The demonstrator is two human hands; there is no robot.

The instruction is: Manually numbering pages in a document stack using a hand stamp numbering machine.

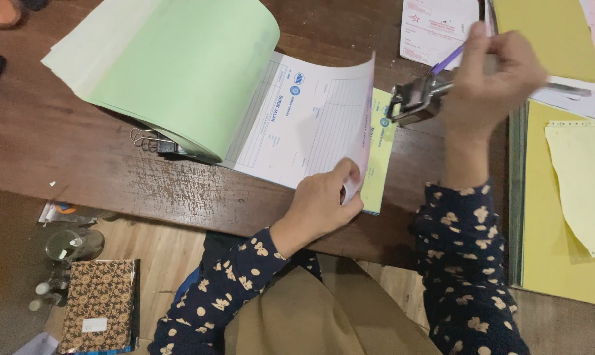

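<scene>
Two hands are at work over the wooden table (80, 164), and we start at its near edge. There our left hand (323, 200) is closed in a pinch on the lower corner of a white form sheet (304, 118), lifting that corner so the page curls up off the pad of forms (245, 98). Under the lifted sheet we see a yellow-green page (379, 141) of the same pad, lying flat near the middle of the table. The pad's earlier green pages (179, 66) are rolled back in a big loop toward the far left corner, and a black binder clip (156, 144) sits at the pad's left side.

Farther in, our right hand (491, 79) is curled tight around a metal numbering stamp (416, 98) and a purple pen (448, 59), holding the stamp above the pad's right end, its face turned toward the page.

Along the right edge lies a yellow folder (547, 263) with pale yellow slips (583, 184) on it.
</scene>
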